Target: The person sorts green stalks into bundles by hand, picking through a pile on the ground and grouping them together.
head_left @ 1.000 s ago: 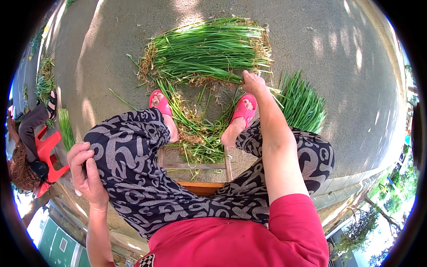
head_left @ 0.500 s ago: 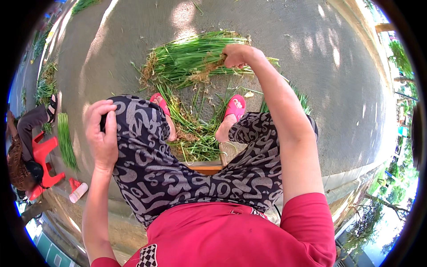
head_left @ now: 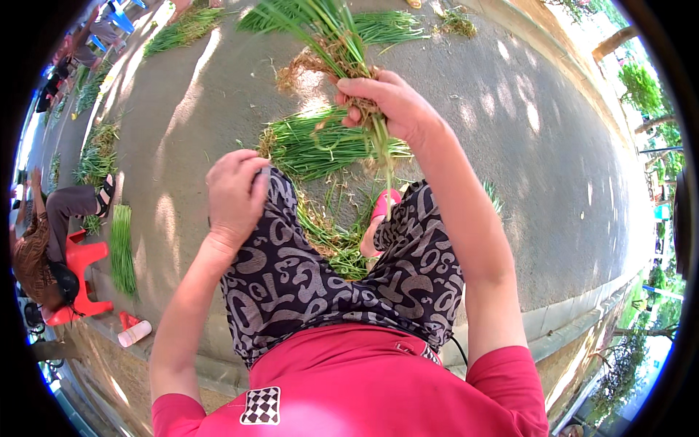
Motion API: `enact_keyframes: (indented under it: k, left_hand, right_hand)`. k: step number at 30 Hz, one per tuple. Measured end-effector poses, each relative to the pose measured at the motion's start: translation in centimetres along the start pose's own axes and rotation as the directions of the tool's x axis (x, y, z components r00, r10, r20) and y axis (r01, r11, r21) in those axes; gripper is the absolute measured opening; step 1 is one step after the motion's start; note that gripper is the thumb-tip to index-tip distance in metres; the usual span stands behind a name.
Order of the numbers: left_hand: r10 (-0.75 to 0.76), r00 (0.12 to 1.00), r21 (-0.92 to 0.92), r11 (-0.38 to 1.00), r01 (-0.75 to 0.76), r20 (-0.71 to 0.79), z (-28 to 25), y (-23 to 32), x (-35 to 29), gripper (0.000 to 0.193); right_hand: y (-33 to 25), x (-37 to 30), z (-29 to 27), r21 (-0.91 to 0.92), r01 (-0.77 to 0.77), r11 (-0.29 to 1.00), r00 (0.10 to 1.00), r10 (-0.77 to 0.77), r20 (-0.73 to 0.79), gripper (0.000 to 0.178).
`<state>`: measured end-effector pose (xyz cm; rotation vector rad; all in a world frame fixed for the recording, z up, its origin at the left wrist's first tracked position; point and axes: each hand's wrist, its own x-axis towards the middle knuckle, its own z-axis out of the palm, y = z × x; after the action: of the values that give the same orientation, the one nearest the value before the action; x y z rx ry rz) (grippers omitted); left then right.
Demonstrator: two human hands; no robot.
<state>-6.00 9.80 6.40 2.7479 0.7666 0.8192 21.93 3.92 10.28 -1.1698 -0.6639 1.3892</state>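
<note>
Out in front of me my right hand (head_left: 382, 105) is closed around the lower ends of a bunch of long green chives (head_left: 331, 40). Dry brown leaves hang from the gripped part, and a few pale stalks trail below my fist. My left hand (head_left: 237, 197) is above my left knee, thumb apart and fingers loosely bent, with nothing seen in it. On the ground beyond my feet lies a pile of chives (head_left: 320, 142), partly behind the held bunch. Loose trimmings (head_left: 342, 237) of green and brown leaf are scattered between my legs.
More chives (head_left: 389, 28) lie farther off on the grey pavement (head_left: 539, 189). At the left a person sits near a red plastic stool (head_left: 84, 273), with a neat green bundle (head_left: 122, 251) beside it. A white cylinder (head_left: 135, 333) lies near the stool. A kerb runs along the right.
My right hand has lifted the chives up off the pile, and the bunch now points away from me. My left hand has shifted right, and my knees have come closer together.
</note>
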Motion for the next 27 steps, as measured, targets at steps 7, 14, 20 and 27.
enact_keyframes:
  k: [7, 14, 20, 27]
  left_hand:
    - [-0.241, 0.796, -0.828, -0.07, 0.557, 0.555, 2.6, 5.2, 0.4, 0.037]
    - [-0.172, 0.727, -0.679, -0.547, 0.49, 0.664, 7.0, 4.6, -1.5, 0.032]
    - [-0.237, 0.778, -0.698, -0.637, 0.328, 0.582, 6.9, 2.9, -1.0, 0.022]
    - [-0.311, 0.763, -0.744, -0.591, 0.312, 0.567, 6.8, 2.9, -0.9, 0.026]
  right_hand:
    - [5.8, -4.7, 4.2, -0.077, 0.174, 0.982, 0.98, -0.18, -0.087, 0.026]
    - [12.3, -8.7, 8.3, -0.758, 0.25, 0.602, 0.896, -0.44, -0.055, 0.06]
    - [11.8, -10.0, 5.0, -0.773, 0.266, 0.576, 0.77, -0.609, -0.189, 0.041]
    - [13.7, -10.5, 5.1, 0.067, -0.041, 0.997, 0.948, 0.06, -0.313, 0.043]
